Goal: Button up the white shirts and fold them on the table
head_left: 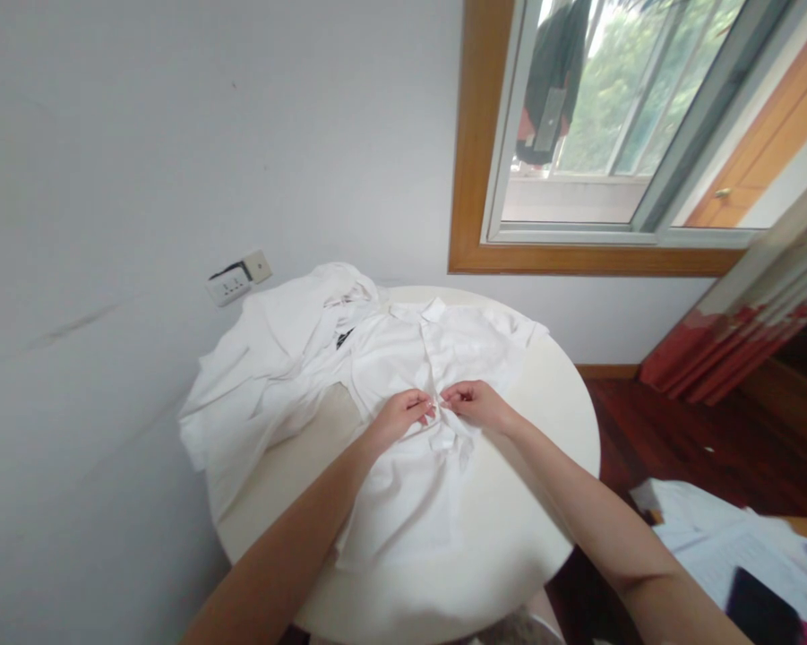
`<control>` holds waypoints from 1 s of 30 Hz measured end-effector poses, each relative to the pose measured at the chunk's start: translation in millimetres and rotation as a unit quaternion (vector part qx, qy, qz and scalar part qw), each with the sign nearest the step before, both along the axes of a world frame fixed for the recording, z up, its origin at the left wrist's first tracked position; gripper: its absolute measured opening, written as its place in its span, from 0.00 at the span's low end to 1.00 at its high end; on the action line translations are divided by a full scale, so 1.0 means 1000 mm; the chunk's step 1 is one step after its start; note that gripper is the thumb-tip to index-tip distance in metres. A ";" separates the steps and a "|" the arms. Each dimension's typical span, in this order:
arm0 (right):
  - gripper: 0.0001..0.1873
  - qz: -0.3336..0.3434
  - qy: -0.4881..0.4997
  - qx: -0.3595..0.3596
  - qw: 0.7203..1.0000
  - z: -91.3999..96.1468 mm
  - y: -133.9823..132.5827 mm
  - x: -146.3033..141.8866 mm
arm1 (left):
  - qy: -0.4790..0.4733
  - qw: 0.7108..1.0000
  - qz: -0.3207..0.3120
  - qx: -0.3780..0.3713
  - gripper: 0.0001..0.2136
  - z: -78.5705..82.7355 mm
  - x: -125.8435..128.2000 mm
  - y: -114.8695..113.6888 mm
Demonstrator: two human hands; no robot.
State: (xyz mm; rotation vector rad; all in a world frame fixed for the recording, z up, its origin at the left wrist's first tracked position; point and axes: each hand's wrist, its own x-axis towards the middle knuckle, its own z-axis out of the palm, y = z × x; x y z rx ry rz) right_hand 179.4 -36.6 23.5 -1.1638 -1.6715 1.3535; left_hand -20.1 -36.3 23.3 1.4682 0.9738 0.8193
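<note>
A white button-up shirt [403,502] lies spread on the round table [564,430], its collar toward the wall. At the middle of its front placket, my left hand [407,414] pinches the cloth between thumb and fingers. Just to the right, my right hand [474,403] pinches the same placket, the fingertips of both hands close together. The small spot between the fingertips, perhaps a button, is too small to make out. Beside the shirt on the left is a heap of white clothes [269,349], partly hanging over the table's edge.
A wall socket [232,282] with a switch plate sits behind the heap. The wood-framed window [484,255] is at the back right, near a red and cream curtain [712,340]. Papers [718,546] and a dark phone-like object [762,609] lie at the lower right.
</note>
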 end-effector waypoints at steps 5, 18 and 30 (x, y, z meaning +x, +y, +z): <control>0.16 0.011 -0.007 0.002 1.000 0.001 -0.001 -0.002 | 0.006 1.000 0.000 0.002 0.12 -0.002 0.000 0.000; 0.17 0.050 0.058 -0.043 0.996 -0.001 0.001 0.002 | 0.028 0.999 0.012 0.017 0.10 -0.013 0.003 0.004; 0.11 -0.020 -0.004 0.048 0.999 -0.012 0.002 -0.012 | 0.055 0.997 0.005 0.044 0.08 -0.008 0.002 0.001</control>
